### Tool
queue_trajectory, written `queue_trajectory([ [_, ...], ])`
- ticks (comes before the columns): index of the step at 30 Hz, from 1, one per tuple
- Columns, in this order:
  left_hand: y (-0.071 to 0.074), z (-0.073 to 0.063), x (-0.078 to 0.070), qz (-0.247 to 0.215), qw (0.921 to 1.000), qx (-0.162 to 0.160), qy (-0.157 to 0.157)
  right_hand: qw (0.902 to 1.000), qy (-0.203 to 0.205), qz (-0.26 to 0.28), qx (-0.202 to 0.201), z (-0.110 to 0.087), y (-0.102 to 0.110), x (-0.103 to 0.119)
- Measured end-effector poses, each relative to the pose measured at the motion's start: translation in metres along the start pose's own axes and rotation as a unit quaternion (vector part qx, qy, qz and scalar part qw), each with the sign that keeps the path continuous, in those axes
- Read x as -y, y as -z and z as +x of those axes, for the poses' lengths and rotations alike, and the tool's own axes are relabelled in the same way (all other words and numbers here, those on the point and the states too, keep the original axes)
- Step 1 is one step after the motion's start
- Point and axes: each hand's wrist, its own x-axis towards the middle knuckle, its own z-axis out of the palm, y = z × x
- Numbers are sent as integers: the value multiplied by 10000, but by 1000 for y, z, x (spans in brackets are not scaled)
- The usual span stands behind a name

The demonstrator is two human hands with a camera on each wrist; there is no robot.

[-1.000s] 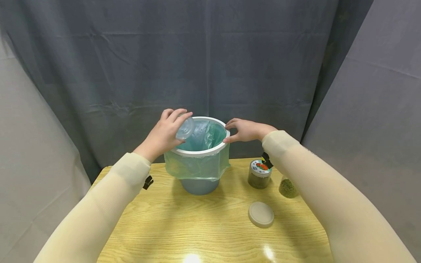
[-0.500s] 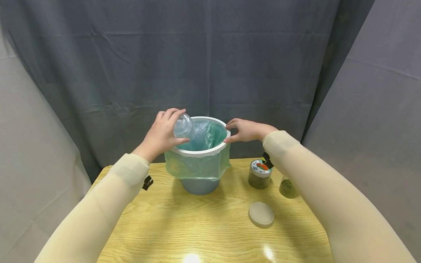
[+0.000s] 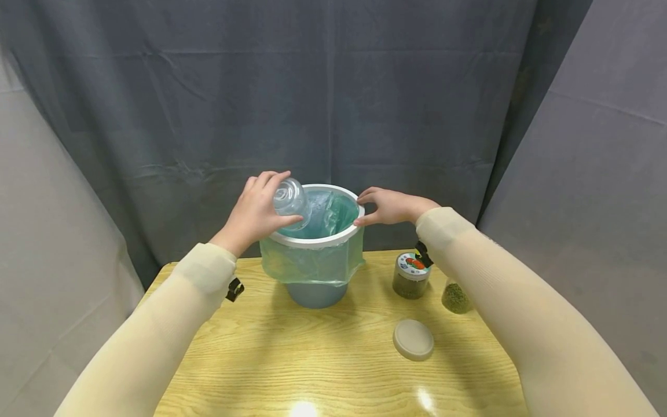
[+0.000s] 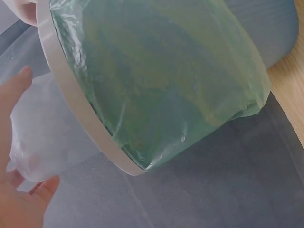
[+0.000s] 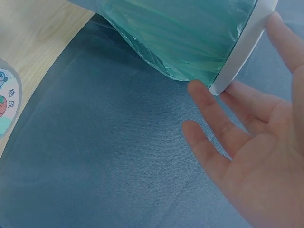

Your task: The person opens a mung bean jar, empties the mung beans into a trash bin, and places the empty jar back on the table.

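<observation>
A trash bin [image 3: 315, 295] with a white rim ring and a green plastic liner bag [image 3: 315, 263] stands on the table in the head view. My left hand [image 3: 255, 208] holds a clear plastic jar [image 3: 292, 197] by its sides, tipped over the left part of the bin's mouth, its bottom toward me. In the left wrist view the jar [image 4: 52, 128] is seen between thumb and fingers; nothing is seen falling from it. On the bin's right side, my right hand [image 3: 388, 207] grips the white rim [image 5: 244, 52] with thumb and fingertips.
Right of the bin stands a jar with a picture label on its lid [image 3: 410, 277]. Beside it, partly behind the right sleeve, is a container of green granules [image 3: 456, 298]. A beige round lid [image 3: 413, 340] lies on the wooden table [image 3: 292, 370]. Grey curtains hang behind.
My left hand has turned the jar further over, its bottom now facing me more and its mouth lower toward the bin. The right hand has stayed at the rim.
</observation>
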Motion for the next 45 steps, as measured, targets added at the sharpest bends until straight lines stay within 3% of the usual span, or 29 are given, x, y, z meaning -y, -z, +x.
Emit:
queue_trajectory([
  [5,1,1,0,15,9999,-26,-105,10000,-19,1,-10,0,0,0],
  [8,0,2,1,-78,9999,-23,80,10000,-16,-18,0,0,0,0],
  [10,-2,4,2,-330,9978,-22,577,10000,-17,-26,5,0,0,0],
  [12,-2,5,3,-691,9880,-35,1384,10000,-22,-25,12,1,0,0],
  [15,2,5,3,-1181,9582,-46,2604,10000,-36,12,16,1,-1,2],
  [17,5,4,2,-1308,9419,25,3095,10000,-32,24,22,1,-1,3],
  [18,6,4,2,-1328,9375,85,3215,10000,-29,28,22,1,-1,3],
  [21,10,3,0,-1379,9321,206,3343,10000,-26,22,20,2,-2,4],
  [36,6,-1,1,-1527,9336,256,3232,10000,-65,14,33,3,-2,2],
  [45,3,-5,5,-1883,9268,215,3242,10000,-11,-11,11,2,-2,-1],
])
